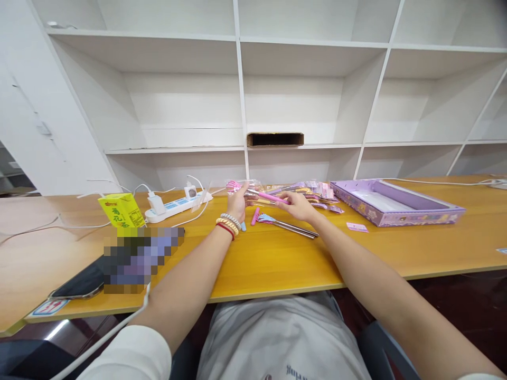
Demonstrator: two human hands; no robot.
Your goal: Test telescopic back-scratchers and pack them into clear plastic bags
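Note:
Both my arms reach out over a yellow wooden desk. My left hand, with bead bracelets on the wrist, is closed round one end of a pink pen-like stick and a clear plastic sleeve. My right hand pinches the stick's other end. Just in front of the hands lie a blue-tipped metal stick and a small pink piece. A heap of pink and purple packets lies behind the hands.
A purple tray-like box sits to the right, with a small pink card near it. On the left are a yellow drink carton, a white power strip with cables, a blurred patch and a dark phone. White shelves stand behind.

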